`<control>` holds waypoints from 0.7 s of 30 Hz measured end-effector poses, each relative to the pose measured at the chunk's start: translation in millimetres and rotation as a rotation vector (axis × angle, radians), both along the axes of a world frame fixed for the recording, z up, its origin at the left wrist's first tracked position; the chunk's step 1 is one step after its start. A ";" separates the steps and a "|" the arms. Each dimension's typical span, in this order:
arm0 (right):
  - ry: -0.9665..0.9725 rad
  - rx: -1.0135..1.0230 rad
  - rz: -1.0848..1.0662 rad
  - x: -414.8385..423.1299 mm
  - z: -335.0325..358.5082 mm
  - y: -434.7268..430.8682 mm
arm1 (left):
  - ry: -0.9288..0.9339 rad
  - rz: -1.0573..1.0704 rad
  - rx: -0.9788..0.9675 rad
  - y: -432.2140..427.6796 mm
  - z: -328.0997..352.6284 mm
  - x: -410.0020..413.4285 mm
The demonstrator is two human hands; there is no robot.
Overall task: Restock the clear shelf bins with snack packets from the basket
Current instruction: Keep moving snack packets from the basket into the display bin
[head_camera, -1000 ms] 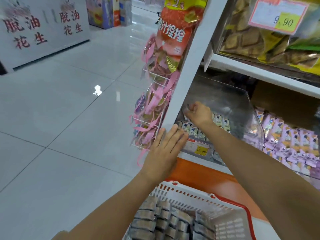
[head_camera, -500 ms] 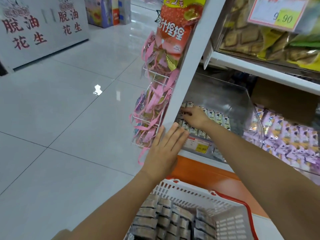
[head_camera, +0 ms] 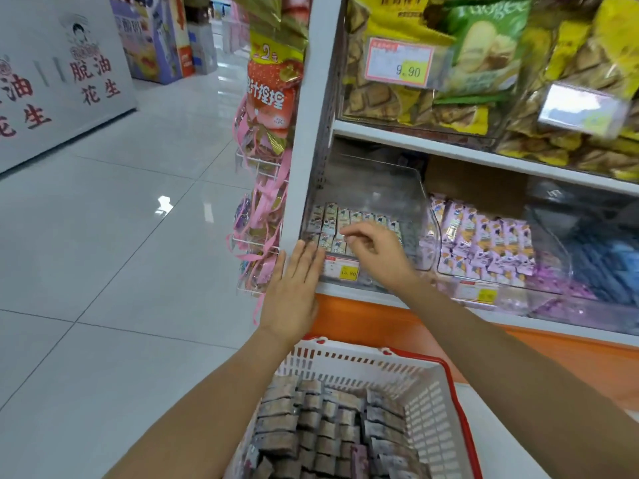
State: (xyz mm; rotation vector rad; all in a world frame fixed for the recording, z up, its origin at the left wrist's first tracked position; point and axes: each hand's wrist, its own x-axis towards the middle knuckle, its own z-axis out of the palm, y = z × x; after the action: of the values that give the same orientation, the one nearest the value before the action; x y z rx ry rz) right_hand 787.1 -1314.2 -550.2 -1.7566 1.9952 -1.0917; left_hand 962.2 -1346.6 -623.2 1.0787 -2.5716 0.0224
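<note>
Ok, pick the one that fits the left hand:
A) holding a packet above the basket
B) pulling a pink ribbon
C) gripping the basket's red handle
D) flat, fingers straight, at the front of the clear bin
D: the left hand lies flat with fingers straight at the clear bin's front corner, holding nothing.

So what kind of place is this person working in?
Most likely a supermarket or snack shop aisle: shelves carry price tags, clear bins hold small snack packets, and a shopping basket of more packets sits below.
</note>
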 end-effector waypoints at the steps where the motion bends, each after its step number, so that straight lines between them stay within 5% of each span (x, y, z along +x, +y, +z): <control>1: -0.014 -0.027 0.003 1.8 -0.7 12.1 | -0.005 0.004 -0.010 3.7 -0.3 0.5; 5: -0.049 -0.048 -0.008 1.9 -25.3 57.7 | 0.022 -0.101 -0.038 27.4 -10.8 -2.4; 10: -0.039 0.156 -0.083 -10.3 -89.1 105.2 | 0.007 -0.369 -0.071 45.5 -39.7 -11.5; 21: 0.042 0.707 -0.225 -29.1 -218.4 161.4 | -0.501 -0.173 0.284 47.9 -103.2 -19.9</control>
State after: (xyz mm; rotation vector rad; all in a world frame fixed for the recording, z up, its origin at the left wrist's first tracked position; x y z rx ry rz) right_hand 758.0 -1152.9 -768.6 -1.2091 2.2555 -0.3099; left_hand 942.2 -1298.7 -726.3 1.0440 -3.1904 -0.1373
